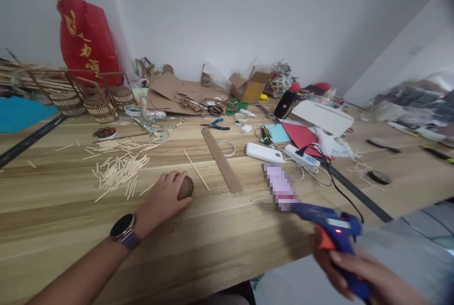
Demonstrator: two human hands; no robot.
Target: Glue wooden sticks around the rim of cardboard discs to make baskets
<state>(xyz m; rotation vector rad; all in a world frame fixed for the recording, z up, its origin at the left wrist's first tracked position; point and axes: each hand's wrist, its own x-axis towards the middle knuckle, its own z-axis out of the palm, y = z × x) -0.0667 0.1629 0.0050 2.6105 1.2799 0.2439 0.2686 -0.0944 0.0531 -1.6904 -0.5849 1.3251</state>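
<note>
Firstly, one piece (185, 188), brown, rounded, with a toothed edge: on the table (209, 239), left of the strip (222, 162) and near a lone stick (196, 170). Left hand (164, 198): curled over it, thumb and fingers gripping its sides.

Item, one glue gun (336, 223), blue, red light showing: in the right hand (376, 267), closed round the handle. Whether the trigger is pressed, cannot tell.

Handling, as judged: best to steady the piece low against the table, fingertips away from the toothed edge; bring the nozzle in slowly, at a shallow angle, with light, even trigger pressure; hold it off the phone (280, 186) and give the cord (331, 177) slack.

Bearing: nozzle to the left and slightly away from the person; barrel's long axis crosswise, handle slanting down to the right. Piece: toothed edge to the right; no clear long axis.
</note>
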